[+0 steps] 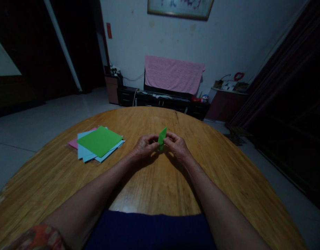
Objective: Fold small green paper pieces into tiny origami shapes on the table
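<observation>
Being pinched between the fingertips of the left hand (145,146) and right hand (177,146), a folded green paper (162,136) is being held upright, while flat coloured paper sheets (98,144) are being left unfolded at nine o'clock on the wooden table (160,118).

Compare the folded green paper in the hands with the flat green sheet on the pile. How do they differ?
The folded green paper is a narrow, pointed shape, while the flat green sheet is a full square. The folded green paper is held upright between the left hand and right hand; the flat green sheet lies on light blue sheets. The folded green paper also looks much smaller than the flat green sheet. Both are bright green paper.
</observation>
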A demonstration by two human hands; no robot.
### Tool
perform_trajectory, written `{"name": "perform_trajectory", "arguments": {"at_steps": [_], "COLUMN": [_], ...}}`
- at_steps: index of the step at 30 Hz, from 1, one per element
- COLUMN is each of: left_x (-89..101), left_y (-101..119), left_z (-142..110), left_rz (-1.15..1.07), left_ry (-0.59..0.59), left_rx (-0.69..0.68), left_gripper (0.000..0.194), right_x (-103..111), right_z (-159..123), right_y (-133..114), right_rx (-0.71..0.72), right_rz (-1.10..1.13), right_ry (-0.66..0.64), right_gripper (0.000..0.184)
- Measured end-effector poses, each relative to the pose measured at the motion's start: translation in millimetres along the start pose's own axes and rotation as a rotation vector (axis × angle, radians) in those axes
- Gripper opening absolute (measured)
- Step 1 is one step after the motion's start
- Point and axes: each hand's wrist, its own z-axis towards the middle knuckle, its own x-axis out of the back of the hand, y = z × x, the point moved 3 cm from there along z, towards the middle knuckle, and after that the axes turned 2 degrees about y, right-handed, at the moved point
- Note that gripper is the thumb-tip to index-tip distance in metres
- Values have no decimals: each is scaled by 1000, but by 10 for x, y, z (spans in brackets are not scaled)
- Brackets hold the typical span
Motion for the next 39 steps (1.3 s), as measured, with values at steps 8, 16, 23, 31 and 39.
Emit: {"name": "perform_trajectory", "arguments": {"at_steps": [8, 16, 23, 31, 39], "left_x": [17, 46, 101, 175, 127], "left_y": [36, 33, 13, 3, 16], "left_z": [8, 42, 113, 178, 129], "left_rz": [-99, -151, -165, -139, -153], "left_ry": [-50, -67, -75, -99, -122], "left_rx": [88, 44, 63, 99, 122], "left_gripper": [23, 20, 20, 22, 20], "right_x": [31, 15, 11, 42, 53], "right_z": [-24, -22, -42, -51, -78], "right_y": [34, 29, 13, 23, 21], "right_rx": [-83, -107, -133, -173, -210], "right_rz": [112, 232, 287, 348, 372], "right_ry": [5, -108, -149, -297, -337], "right_gripper": [33, 22, 24, 30, 30]}}
